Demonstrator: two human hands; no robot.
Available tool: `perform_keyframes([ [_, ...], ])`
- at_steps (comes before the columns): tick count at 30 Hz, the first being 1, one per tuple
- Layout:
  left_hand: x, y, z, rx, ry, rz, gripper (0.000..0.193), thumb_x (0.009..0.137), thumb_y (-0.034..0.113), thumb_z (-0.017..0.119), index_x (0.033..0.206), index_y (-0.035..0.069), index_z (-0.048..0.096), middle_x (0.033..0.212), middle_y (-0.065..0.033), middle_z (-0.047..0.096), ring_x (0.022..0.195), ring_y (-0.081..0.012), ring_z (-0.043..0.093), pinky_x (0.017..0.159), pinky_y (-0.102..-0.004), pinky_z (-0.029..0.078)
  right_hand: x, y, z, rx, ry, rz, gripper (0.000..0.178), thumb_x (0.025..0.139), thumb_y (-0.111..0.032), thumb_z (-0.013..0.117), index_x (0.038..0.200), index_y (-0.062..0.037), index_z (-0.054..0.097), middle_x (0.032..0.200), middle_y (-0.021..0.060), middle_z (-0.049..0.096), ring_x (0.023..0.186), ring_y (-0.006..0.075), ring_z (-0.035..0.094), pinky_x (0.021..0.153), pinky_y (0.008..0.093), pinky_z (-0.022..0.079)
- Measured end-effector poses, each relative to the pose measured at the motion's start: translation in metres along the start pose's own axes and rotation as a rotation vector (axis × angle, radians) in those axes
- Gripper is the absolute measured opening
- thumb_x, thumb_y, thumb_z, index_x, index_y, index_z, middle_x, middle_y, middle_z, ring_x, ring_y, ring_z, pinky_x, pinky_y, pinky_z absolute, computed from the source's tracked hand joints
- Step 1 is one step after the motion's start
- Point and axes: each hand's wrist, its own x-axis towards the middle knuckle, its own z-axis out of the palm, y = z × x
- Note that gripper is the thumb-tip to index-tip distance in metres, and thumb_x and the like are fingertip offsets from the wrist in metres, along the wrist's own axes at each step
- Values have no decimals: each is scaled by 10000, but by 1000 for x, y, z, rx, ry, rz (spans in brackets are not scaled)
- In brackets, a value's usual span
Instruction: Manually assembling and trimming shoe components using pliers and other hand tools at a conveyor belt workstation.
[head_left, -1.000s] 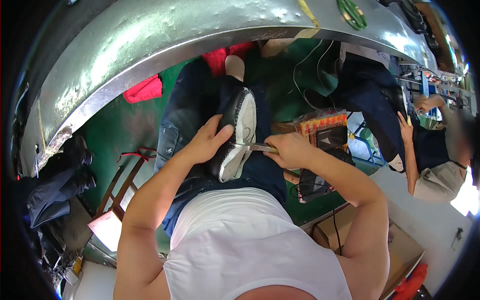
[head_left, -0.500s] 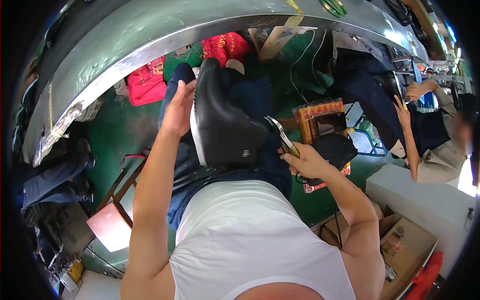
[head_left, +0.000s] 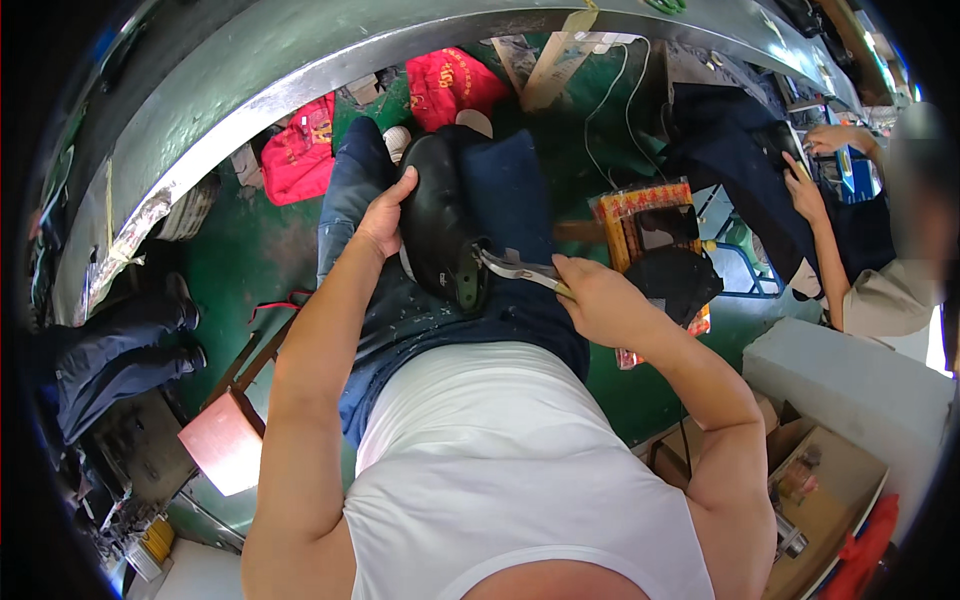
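Observation:
A black leather boot (head_left: pixel 432 205) rests across my lap, its toe pointing away from me and its top end turned up toward me and to the right. A dark green surface, perhaps a last (head_left: pixel 467 282), shows in the boot's opening. My left hand (head_left: pixel 384 218) holds the boot's left side, thumb on the black upper and the other fingers hidden beneath. In my right hand (head_left: pixel 608 300) is a pair of metal pincers (head_left: pixel 520 268), gripped by the handle. The curved jaws meet the rim of the opening; whether they clamp it I cannot tell.
A metal-edged bench (head_left: pixel 330 75) curves across the far side. Red bags (head_left: pixel 298 155) lie on the green floor beneath it. At right are a stool with a black cap (head_left: pixel 675 283) and a co-worker's hand (head_left: pixel 803 190) on a dark shoe. An open cardboard box (head_left: pixel 825 500) stands at lower right.
The boot has turned and tilted, so its opening now faces up toward me. My right hand has brought the pincers left and down to the opening's rim.

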Motion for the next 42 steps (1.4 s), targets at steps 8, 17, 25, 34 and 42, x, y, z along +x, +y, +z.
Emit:
perform_keyframes([
  [8, 5, -6, 4, 51, 6, -22, 651, 912, 555, 644, 1320, 52, 576, 1257, -134, 646, 1155, -273, 615, 1042, -418, 459, 18, -16, 9, -615, 239, -34, 598, 810, -70, 646, 1327, 167, 461, 1045, 217, 608, 1056, 343, 591, 837, 386, 552],
  [17, -3, 3, 24, 367, 129, 101, 726, 854, 495, 749, 1327, -15, 537, 1194, -145, 662, 1100, -240, 649, 976, -395, 507, 49, -25, -44, -714, -278, -75, 296, 816, -135, 676, 1069, 13, 639, 904, 179, 687, 869, 292, 702, 735, 400, 545],
  [25, 13, -9, 40, 1076, 700, 203, 1011, 738, 708, 696, 1333, -91, 525, 1265, -290, 616, 1217, -385, 594, 1021, -429, 468, 28, -9, -13, -43, -347, 137, 330, 941, -208, 585, 1048, 99, 528, 924, 329, 653, 895, 493, 649, 810, 525, 512],
  [34, 23, -15, 32, 1018, 645, 207, 975, 747, 670, 709, 1325, -95, 534, 1280, -286, 609, 1233, -378, 583, 1033, -418, 458, -23, -22, -23, 89, -258, 211, 232, 937, -166, 560, 989, 55, 511, 918, 312, 634, 894, 484, 626, 808, 523, 488],
  [42, 30, 4, 12, 802, 682, 196, 942, 740, 623, 757, 1310, -99, 556, 1269, -263, 632, 1208, -331, 617, 984, -406, 493, -88, -20, -53, 235, -152, 360, 253, 935, -162, 596, 1143, -19, 574, 974, 225, 664, 926, 386, 655, 809, 435, 503],
])
